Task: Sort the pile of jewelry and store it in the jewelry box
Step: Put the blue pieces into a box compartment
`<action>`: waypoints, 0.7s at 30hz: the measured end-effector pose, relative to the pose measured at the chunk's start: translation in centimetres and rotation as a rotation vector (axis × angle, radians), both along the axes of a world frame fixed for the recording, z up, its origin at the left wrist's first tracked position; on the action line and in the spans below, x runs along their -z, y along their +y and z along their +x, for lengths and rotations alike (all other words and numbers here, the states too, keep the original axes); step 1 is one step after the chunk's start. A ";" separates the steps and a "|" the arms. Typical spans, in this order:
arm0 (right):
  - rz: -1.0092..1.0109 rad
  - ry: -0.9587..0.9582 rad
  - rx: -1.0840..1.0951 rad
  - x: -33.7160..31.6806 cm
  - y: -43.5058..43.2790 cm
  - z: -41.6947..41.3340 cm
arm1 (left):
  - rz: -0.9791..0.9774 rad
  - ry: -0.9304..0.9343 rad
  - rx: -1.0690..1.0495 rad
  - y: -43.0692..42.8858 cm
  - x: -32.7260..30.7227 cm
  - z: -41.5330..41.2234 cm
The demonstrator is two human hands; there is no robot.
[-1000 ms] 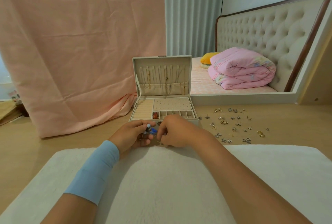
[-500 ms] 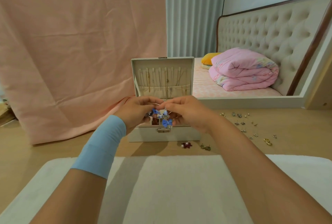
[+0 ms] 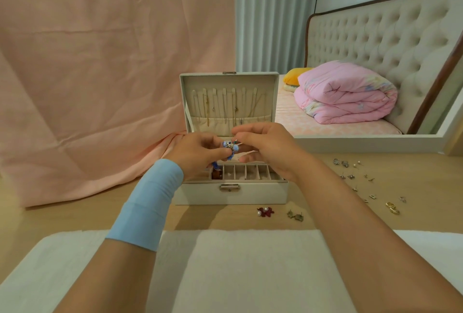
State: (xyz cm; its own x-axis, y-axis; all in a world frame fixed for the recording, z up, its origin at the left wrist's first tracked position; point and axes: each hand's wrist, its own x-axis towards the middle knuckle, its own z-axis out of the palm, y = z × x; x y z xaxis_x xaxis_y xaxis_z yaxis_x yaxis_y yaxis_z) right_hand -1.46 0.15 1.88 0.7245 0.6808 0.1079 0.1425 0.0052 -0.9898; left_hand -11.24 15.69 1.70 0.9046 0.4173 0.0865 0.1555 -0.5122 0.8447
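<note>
Blue jewelry piece (image 3: 231,149) above open cream jewelry box (image 3: 231,193), loose earrings (image 3: 350,176) scattered right

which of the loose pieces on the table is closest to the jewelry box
The dark red flower earrings with white pearls, just in front of the jewelry box. The greenish pair beside them lies further right, the scattered silver pieces further still.

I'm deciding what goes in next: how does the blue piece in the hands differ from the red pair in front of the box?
The blue piece is held above the jewelry box, pinched between the left hand and right hand; the red pair lies untouched on the table. The blue piece shows silver metal; the red pair shows white beads. Neither is in a compartment yet.
</note>
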 end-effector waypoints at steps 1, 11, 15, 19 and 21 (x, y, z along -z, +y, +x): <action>-0.027 -0.023 -0.005 0.1 0.1 0.0 | 0.013 0.000 0.004 0.3 0.0 0.0; -0.344 -0.228 -0.006 0.2 0.2 -0.4 | 0.121 0.106 0.109 0.8 -0.3 -0.4; -0.352 -0.282 0.125 0.6 1.4 -0.7 | 0.186 0.193 0.107 1.1 -0.5 -0.6; -0.425 -0.433 0.180 0.9 1.8 -0.7 | 0.274 0.269 0.104 1.1 -0.5 -0.8; -0.477 -0.467 0.127 1.1 1.8 -0.6 | 0.327 0.274 0.074 1.3 -0.7 -0.8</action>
State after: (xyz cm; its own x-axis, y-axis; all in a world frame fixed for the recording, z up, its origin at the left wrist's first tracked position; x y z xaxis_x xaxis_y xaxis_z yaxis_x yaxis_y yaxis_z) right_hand -2.07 1.91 0.83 0.7523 0.6441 0.1380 0.5263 -0.4617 -0.7140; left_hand -12.06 16.96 2.36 0.9389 0.3414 -0.0443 0.3047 -0.7642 0.5685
